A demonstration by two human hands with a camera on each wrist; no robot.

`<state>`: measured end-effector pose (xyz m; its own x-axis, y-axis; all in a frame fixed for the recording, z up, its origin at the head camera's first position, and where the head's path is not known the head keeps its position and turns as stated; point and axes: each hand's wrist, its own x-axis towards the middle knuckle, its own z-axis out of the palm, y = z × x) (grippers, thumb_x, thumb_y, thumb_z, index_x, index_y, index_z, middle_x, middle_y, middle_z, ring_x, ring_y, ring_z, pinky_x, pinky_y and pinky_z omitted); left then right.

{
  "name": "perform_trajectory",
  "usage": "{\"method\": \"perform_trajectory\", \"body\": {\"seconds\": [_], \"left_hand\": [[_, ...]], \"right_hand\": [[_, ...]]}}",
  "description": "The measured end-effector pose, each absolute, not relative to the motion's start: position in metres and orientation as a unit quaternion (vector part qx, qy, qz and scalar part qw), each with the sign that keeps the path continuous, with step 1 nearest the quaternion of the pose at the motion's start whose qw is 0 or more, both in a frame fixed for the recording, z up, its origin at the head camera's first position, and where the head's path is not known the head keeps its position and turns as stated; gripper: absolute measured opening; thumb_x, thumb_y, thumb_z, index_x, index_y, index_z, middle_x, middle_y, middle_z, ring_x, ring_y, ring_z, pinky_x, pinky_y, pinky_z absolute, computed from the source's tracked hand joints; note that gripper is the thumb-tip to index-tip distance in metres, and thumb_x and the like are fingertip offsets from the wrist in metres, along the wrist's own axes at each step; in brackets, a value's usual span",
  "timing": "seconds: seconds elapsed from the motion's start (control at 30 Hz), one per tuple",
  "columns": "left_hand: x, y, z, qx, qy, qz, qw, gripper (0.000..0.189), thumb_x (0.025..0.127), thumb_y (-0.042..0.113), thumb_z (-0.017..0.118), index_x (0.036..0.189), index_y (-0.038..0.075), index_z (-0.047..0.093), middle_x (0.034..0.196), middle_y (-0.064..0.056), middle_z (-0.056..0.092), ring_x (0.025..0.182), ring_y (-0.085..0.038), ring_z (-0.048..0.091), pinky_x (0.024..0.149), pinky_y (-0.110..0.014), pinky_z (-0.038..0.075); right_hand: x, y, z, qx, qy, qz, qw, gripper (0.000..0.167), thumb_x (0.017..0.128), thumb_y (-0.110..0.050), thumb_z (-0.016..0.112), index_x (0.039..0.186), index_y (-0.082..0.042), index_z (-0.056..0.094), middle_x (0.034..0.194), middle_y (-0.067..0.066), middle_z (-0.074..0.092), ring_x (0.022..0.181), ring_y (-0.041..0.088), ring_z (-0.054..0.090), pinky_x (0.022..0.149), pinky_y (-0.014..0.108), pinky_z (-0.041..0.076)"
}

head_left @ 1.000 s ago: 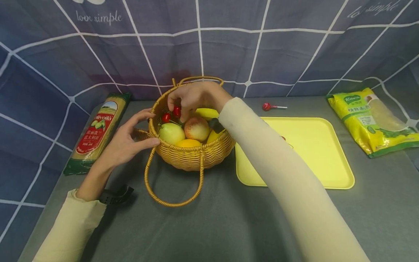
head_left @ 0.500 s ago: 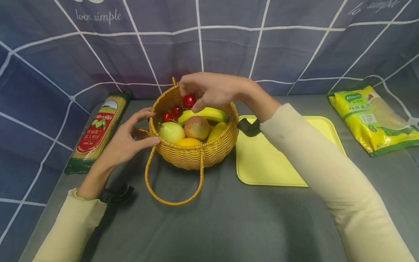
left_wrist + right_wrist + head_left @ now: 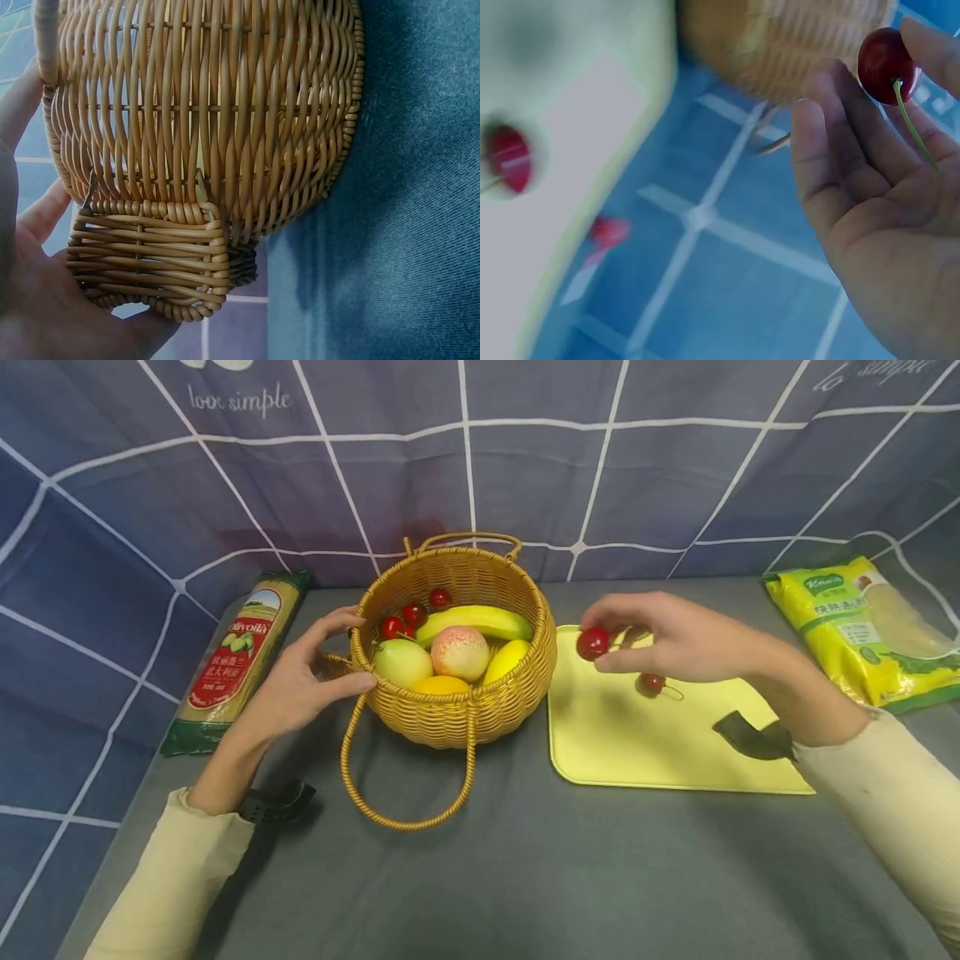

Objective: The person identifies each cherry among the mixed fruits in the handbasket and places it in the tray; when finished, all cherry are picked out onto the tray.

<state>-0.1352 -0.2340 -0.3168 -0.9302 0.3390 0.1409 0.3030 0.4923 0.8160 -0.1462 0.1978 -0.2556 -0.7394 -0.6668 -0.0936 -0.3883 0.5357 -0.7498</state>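
My right hand (image 3: pixel 675 635) pinches a dark red cherry (image 3: pixel 592 644) between thumb and fingertips above the yellow tray (image 3: pixel 622 752). In the right wrist view the cherry (image 3: pixel 889 66) shows a green stem running toward the palm. Another cherry (image 3: pixel 651 684) with a stem lies on the tray below the hand. My left hand (image 3: pixel 303 681) grips the rim of the wicker basket (image 3: pixel 442 720) at its left side, thumb toward the front. The basket holds several cherries (image 3: pixel 414 613), a banana (image 3: pixel 480 622), a peach (image 3: pixel 459 652), a green pear (image 3: pixel 402 662), an orange fruit (image 3: pixel 440 685) and a yellow fruit (image 3: pixel 507 661).
A pasta packet (image 3: pixel 240 652) lies left of the basket. A yellow Knorr bag (image 3: pixel 862 631) is at the far right. One basket handle (image 3: pixel 405 823) hangs onto the grey cloth in front. Beyond the tray, the right wrist view shows a red lollipop (image 3: pixel 609 231).
My right hand has lifted a cherry out of the basket and carried it rightward over the tray. My left hand stays on the basket rim.
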Motion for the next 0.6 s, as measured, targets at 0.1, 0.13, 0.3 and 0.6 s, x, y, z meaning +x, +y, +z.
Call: {"method": "perform_trajectory", "body": {"seconds": [0.1, 0.13, 0.3, 0.6], "left_hand": [[-0.135, -0.234, -0.316, 0.186, 0.864, 0.467, 0.019, 0.063, 0.088, 0.012, 0.075, 0.144, 0.011, 0.046, 0.152, -0.002, 0.038, 0.112, -0.017, 0.05, 0.084, -0.021, 0.045], [-0.135, -0.234, -0.316, 0.187, 0.864, 0.468, 0.02, 0.063, 0.088, 0.013, 0.074, 0.144, 0.011, 0.046, 0.152, -0.002, 0.038, 0.113, -0.017, 0.05, 0.084, -0.022, 0.045], [-0.134, -0.234, -0.316, 0.187, 0.863, 0.47, 0.02, 0.063, 0.088, 0.013, 0.074, 0.144, 0.012, 0.046, 0.153, -0.002, 0.037, 0.112, -0.017, 0.05, 0.082, -0.022, 0.046], [-0.135, -0.234, -0.317, 0.196, 0.856, 0.479, 0.019, 0.064, 0.088, 0.009, 0.073, 0.145, 0.012, 0.045, 0.152, -0.004, 0.037, 0.113, -0.017, 0.05, 0.084, -0.021, 0.046]], "right_hand": [[-0.134, 0.232, -0.277, -0.264, 0.886, -0.344, 0.165, 0.027, 0.092, -0.018, 0.072, 0.117, -0.017, 0.063, 0.103, -0.003, 0.065, 0.084, 0.016, 0.063, 0.069, 0.032, 0.053], [-0.13, 0.244, -0.284, -0.255, 0.896, -0.332, 0.148, 0.026, 0.091, -0.018, 0.073, 0.116, -0.018, 0.064, 0.103, -0.005, 0.065, 0.085, 0.014, 0.063, 0.072, 0.03, 0.051], [-0.117, 0.295, -0.322, -0.226, 0.917, -0.317, 0.087, 0.029, 0.087, -0.008, 0.075, 0.114, -0.016, 0.068, 0.1, -0.006, 0.068, 0.088, 0.009, 0.059, 0.072, 0.023, 0.046], [-0.1, 0.335, -0.361, -0.176, 0.942, -0.276, 0.071, 0.033, 0.084, -0.004, 0.077, 0.115, -0.001, 0.063, 0.093, 0.003, 0.064, 0.082, 0.003, 0.054, 0.069, 0.018, 0.043]]}}
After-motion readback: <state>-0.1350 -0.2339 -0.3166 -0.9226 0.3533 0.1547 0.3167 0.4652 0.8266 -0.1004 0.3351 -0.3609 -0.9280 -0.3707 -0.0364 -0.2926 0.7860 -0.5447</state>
